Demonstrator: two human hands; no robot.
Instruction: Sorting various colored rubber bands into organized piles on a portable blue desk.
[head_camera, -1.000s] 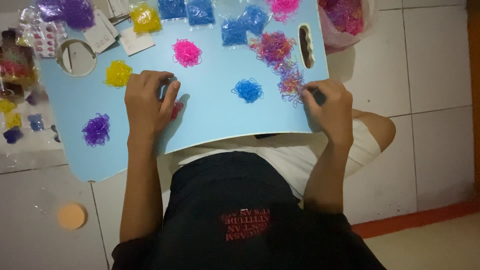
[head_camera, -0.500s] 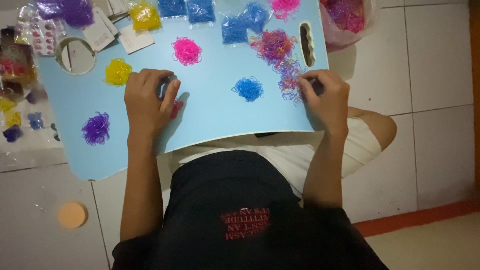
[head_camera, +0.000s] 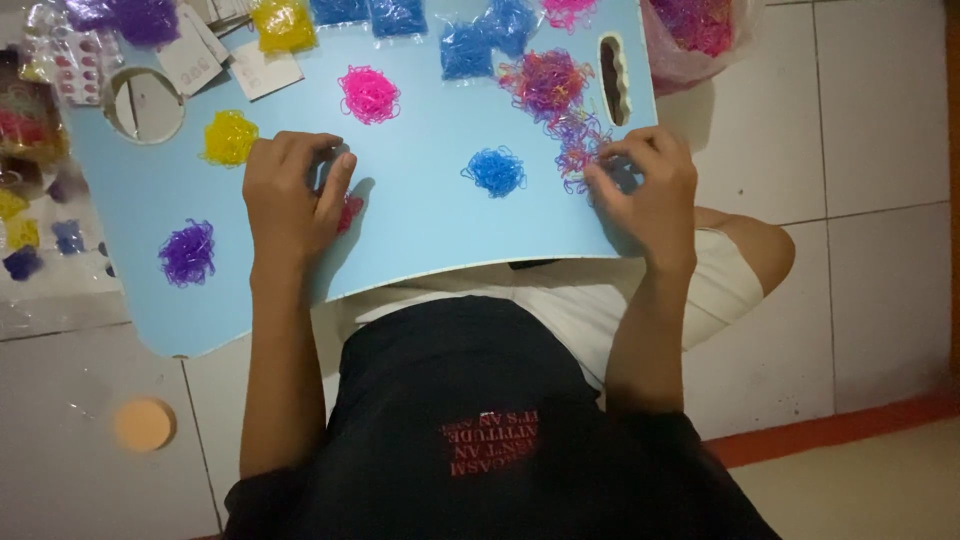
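While right hand (head_camera: 650, 195) fingers pinch tangled mixed-colour bands (head_camera: 580, 150), left hand (head_camera: 290, 195) curled loosely, smooth blue board (head_camera: 430, 230).

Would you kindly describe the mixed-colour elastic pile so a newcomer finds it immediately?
On the light blue lap board, look beside its slotted handle. The mixed-colour pile of tiny elastic bands trails down to the right hand; every neighbouring pile is one colour.

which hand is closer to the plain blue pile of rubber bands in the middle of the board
Right. The right hand is just right of the blue pile, fingers in the mixed pile; the left hand lies farther off to its left.
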